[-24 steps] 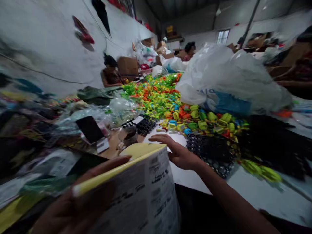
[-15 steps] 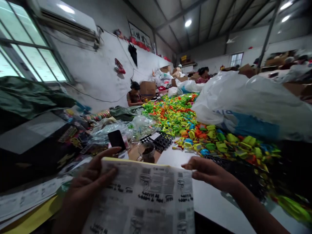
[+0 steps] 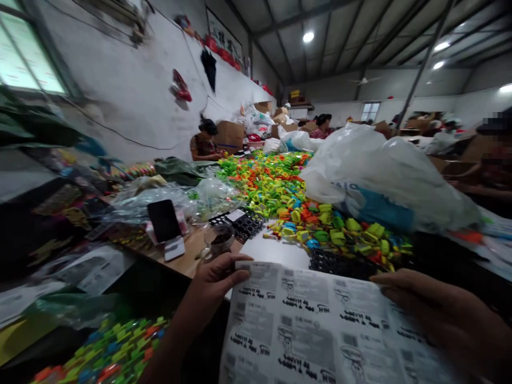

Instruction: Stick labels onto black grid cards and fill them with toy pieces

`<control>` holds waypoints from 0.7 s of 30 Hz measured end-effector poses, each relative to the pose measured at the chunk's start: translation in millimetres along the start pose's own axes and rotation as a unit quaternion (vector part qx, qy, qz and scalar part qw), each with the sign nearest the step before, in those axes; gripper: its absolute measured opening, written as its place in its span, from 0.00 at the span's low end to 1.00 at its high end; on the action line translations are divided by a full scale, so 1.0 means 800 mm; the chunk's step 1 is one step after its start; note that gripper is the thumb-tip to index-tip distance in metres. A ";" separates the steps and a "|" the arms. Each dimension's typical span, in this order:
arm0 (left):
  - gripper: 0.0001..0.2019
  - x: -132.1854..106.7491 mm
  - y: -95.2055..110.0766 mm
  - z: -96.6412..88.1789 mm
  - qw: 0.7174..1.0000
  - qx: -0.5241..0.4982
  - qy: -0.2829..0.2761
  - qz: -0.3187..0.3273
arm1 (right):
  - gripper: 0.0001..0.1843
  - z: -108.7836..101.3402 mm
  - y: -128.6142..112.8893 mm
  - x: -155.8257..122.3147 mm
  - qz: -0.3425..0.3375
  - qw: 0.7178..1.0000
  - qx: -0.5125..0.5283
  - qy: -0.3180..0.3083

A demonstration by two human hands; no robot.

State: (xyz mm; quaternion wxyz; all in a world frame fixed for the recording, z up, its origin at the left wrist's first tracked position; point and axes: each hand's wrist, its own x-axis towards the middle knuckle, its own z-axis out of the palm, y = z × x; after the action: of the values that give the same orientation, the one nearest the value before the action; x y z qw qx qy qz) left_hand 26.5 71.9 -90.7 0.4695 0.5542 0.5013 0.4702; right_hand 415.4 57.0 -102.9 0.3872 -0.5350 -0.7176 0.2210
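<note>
A printed paper sheet [image 3: 304,325] with repeated barcodes and lettering is stretched between my hands, low in the head view. My left hand [image 3: 220,277] pinches its upper left corner between thumb and fingers. At the upper right edge, my right hand [image 3: 436,309] grips the sheet, with part of that hand blurred. Just beyond the sheet lies a white board or tabletop [image 3: 264,248]. A glass mug [image 3: 219,240] with dark contents stands behind my left hand.
Bright plastic toy pieces [image 3: 272,181] are heaped ahead. A large white plastic bag [image 3: 376,170] bulges at right. A phone [image 3: 164,221] stands upright at left, near a black tray [image 3: 240,221]. More pieces [image 3: 108,352] lie below left. Co-workers [image 3: 206,141] sit farther back.
My view has turned right. My right hand, free and beside the sheet before, now holds its right edge. The sheet has moved right, and the pieces at lower left have come into view.
</note>
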 end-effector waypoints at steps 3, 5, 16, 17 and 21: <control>0.14 0.021 -0.019 0.010 1.000 0.031 0.001 -0.003 | 0.18 -0.011 -0.003 -0.001 0.041 0.993 -0.027 -0.103; 0.15 0.036 -0.031 0.015 0.999 0.010 0.009 -0.031 | 0.18 -0.017 0.002 0.002 0.058 0.990 -0.025 -0.126; 0.19 0.081 -0.083 0.048 0.998 0.020 0.007 -0.061 | 0.17 -0.012 0.099 -0.009 0.125 0.979 -0.051 -0.155; 0.20 0.079 -0.087 0.051 0.997 0.019 0.015 -0.070 | 0.17 -0.010 0.104 -0.012 0.124 0.979 -0.056 -0.152; 0.20 0.069 -0.104 0.057 0.987 -0.018 0.016 -0.156 | 0.18 -0.002 0.121 -0.031 0.123 0.977 -0.075 -0.158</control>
State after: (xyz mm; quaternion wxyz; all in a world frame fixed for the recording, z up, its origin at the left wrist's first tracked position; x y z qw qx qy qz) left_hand 65.6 129.1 -176.1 0.5388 0.4528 0.5806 0.4094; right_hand 477.1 65.2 -180.8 0.1976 -0.6053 -0.7128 0.2940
